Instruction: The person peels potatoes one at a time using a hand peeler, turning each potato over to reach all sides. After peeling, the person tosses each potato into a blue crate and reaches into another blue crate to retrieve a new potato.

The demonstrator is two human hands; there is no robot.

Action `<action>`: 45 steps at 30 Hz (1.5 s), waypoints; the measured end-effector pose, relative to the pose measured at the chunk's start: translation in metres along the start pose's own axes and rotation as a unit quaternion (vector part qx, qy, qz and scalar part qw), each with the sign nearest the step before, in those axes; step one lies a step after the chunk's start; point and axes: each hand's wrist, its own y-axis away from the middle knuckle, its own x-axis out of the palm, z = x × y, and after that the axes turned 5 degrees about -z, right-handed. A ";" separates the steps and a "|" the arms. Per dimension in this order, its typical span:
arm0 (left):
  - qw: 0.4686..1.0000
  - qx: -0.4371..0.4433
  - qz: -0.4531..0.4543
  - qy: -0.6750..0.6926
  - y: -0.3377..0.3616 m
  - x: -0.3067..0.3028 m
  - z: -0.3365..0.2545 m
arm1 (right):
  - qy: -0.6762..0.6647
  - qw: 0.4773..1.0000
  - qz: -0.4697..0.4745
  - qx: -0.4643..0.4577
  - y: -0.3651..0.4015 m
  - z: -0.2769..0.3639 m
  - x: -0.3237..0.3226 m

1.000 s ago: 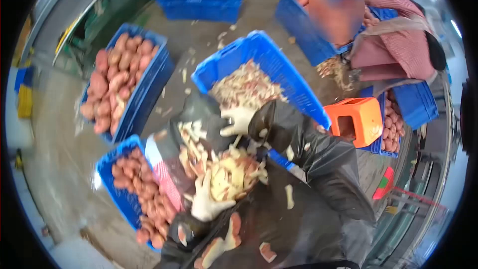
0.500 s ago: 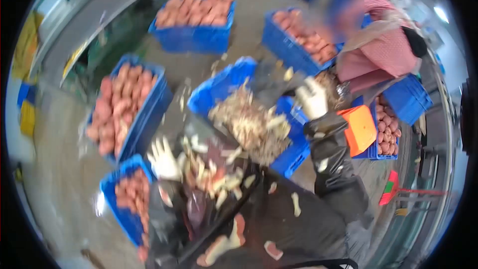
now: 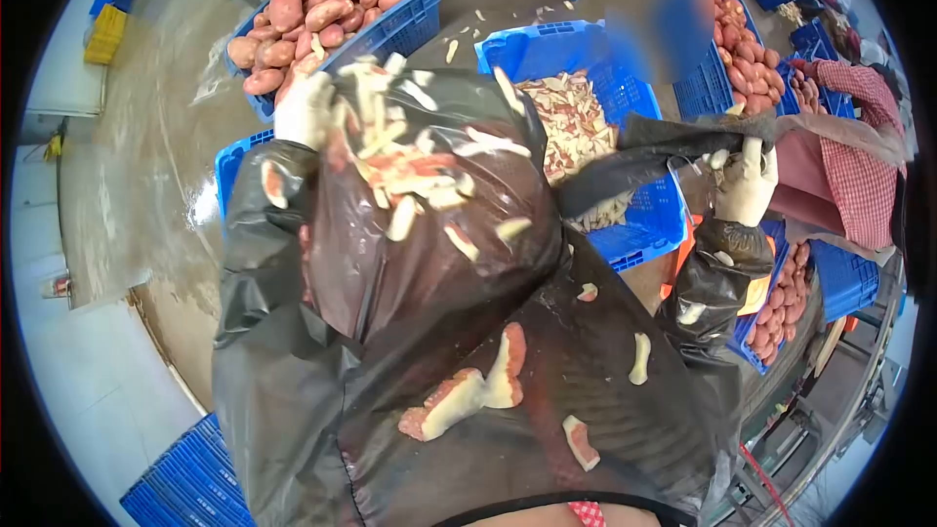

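My left hand [image 3: 305,109], in a white glove, is at the upper left beside the crate of potatoes. Its fingers lie against pinkish potato surfaces and peel, and I cannot make out what they grip. My right hand [image 3: 746,183], also gloved, is closed at the end of a stretched dark strip [image 3: 634,161] that looks like the edge of my black apron [image 3: 576,332]. Potato peels [image 3: 410,171] are heaped on the apron's raised part between my arms, with several loose pieces lower down. Behind it, a blue crate [image 3: 639,107] holds more peels [image 3: 571,122].
Red-skinned potatoes [image 3: 327,5] fill a blue crate [image 3: 400,34] at upper left; more potatoes [image 3: 747,59] stand at upper right. A co-worker in a checked pink sleeve [image 3: 854,146] is at the right. Stacked blue crates [image 3: 185,473] stand lower left. Scraps lie on the wet floor [image 3: 146,185].
My view has tilted down and shifted, so the apron appears larger. My left hand, earlier spread, is now against potatoes or peel. The dark strip now stretches out to my right hand.
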 end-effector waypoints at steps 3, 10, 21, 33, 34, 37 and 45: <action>0.997 -0.071 0.037 0.020 -0.004 -0.024 0.035 | -0.024 0.999 0.009 -0.029 0.007 0.014 0.018; 0.983 0.168 -0.070 0.025 0.033 -0.022 0.024 | 0.095 0.988 0.072 -0.098 0.007 0.026 0.021; 0.959 -0.206 -0.014 0.194 0.064 0.046 -0.043 | 0.139 0.981 0.113 -0.076 0.009 0.037 0.010; 0.844 0.108 -0.142 0.506 0.001 -0.058 -0.344 | 0.219 0.921 0.100 -0.305 0.060 0.094 0.040; 0.862 0.109 -0.096 0.485 0.000 -0.049 -0.340 | 0.222 0.906 0.083 -0.350 0.060 0.090 0.036; 0.879 0.116 -0.018 0.463 -0.009 -0.070 -0.321 | 0.190 0.909 0.022 -0.370 0.060 0.078 0.013; 0.837 0.013 0.136 0.530 0.046 -0.131 -0.276 | 0.165 0.939 0.142 -0.267 0.040 0.094 0.031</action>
